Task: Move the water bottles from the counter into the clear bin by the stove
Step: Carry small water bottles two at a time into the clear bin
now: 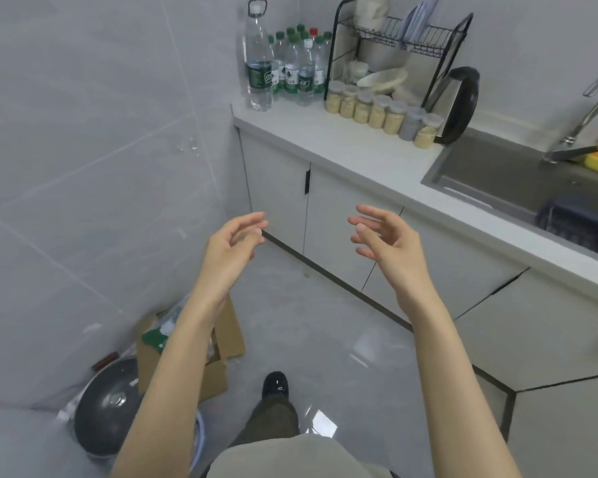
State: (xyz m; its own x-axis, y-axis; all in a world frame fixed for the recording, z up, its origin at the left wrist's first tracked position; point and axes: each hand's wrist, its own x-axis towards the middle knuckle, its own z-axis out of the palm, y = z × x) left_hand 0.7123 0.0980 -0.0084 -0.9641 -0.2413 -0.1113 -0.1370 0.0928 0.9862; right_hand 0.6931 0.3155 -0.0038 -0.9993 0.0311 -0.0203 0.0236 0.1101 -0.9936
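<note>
1. The water bottles stand upright and packed together in the far left corner of the surface, against the wall; a taller bottle with a carry loop stands at the front left of the group, near the left edge; the tight cluster looks like storage kept clear of the working area.
2. The left hand and the right hand are raised in front of the cupboards with palms turned toward each other; the fingers are loose and lightly curled, and neither hand holds anything; both are well apart from the bottles, so I judge this to be a reach made ready, with no bottle moved yet.
3. A row of lidded jars runs along the surface from just beside the bottles toward the kettle, in front of the dish rack; this crowding suggests that lifting from the front or the left is the safer way in.
4. The clear bin and the stove do not appear, so I cannot tell where the bottles must go; the rear bottles show only their caps, mostly green and one red, so their number is uncertain; how full they are is hard to make out.
5. The sink is cut off at the right; on the floor, a cardboard box is partly hidden behind the left forearm, and its contents are unclear.
</note>
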